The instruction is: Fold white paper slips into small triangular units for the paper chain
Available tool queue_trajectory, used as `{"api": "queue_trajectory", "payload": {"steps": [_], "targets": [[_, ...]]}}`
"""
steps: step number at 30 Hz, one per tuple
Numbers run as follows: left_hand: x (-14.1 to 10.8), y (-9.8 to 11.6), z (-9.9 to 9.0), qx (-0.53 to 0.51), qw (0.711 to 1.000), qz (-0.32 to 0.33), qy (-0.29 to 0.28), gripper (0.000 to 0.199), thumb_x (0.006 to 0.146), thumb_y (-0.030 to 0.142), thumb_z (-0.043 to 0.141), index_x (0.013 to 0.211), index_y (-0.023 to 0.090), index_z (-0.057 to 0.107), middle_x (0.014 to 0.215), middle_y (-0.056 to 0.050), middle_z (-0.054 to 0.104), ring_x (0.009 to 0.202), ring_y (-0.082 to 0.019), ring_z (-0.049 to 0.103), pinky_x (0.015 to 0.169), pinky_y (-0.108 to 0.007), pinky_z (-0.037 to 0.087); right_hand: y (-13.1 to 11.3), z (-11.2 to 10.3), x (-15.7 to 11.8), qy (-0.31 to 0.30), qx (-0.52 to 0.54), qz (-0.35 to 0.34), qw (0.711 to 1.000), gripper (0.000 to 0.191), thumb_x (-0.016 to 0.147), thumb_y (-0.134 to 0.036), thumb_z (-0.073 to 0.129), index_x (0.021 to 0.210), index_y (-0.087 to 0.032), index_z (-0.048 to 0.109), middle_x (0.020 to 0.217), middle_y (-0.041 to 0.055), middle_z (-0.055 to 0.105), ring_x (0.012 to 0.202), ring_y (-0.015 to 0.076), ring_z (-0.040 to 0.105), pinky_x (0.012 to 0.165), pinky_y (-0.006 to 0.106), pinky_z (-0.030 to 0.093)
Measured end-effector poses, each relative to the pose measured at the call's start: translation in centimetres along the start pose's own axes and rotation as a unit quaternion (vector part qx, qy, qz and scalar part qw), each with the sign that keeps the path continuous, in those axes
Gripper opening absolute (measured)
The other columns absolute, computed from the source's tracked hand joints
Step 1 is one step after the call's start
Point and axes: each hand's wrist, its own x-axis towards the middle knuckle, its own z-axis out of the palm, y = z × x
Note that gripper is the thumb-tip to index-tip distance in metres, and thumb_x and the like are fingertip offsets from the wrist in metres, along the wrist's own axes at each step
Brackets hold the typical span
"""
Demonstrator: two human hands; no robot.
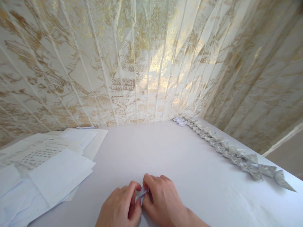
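A small piece of folded white paper (142, 192) is pinched between my two hands near the front edge of the white table (142, 148). My left hand (121, 203) grips it from the left with thumb and forefinger. On its right side, my right hand (162, 197) holds it with bent fingers and thumb. The fingertips of both hands nearly meet, and they cover most of the paper.
Loose white sheets (61, 175) and a printed sheet (44, 151) overlap on the left. Along the right edge runs a long chain of folded paper pieces (227, 149). A gold-patterned curtain (134, 69) hangs behind the table.
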Motion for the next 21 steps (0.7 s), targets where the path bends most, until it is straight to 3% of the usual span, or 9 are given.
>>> {"api": "queue_trajectory", "payload": {"steps": [7,12,21], "targets": [[0.0,0.1,-0.2,-0.007,1.000,-0.006,-0.012,0.026,0.082,0.008,0.040,0.096,0.024,0.054,0.066,0.004,0.058,0.072,-0.019,0.062,0.067,-0.029,0.041,1.3,-1.8,0.0,-0.005,0.090,0.061,0.994,0.019,0.066,-0.006,0.047,0.076,-0.023,0.051,0.059,-0.0067,0.054,0.052,0.0116,0.044,0.054,0.021,0.027],[0.0,0.2,-0.3,0.007,1.000,-0.006,-0.008,0.026,0.082,0.010,0.038,0.094,0.025,0.055,0.066,0.004,0.058,0.069,-0.018,0.061,0.067,-0.028,0.041,2.3,-2.4,0.2,-0.007,0.093,0.074,0.993,0.021,0.067,-0.003,0.046,0.074,-0.021,0.053,0.061,-0.0059,0.055,0.055,0.0117,0.046,0.056,0.021,0.028],[0.5,-0.3,0.0,0.013,1.000,-0.008,-0.015,0.019,0.087,0.017,0.039,0.087,0.026,0.057,0.063,0.004,0.058,0.068,-0.017,0.060,0.061,-0.025,0.038,0.9,-2.3,-0.4,0.023,0.158,-0.078,0.984,0.033,0.066,-0.005,0.044,0.092,-0.021,0.057,0.088,-0.0001,0.056,0.068,0.0138,0.052,0.062,0.023,0.037]]}}
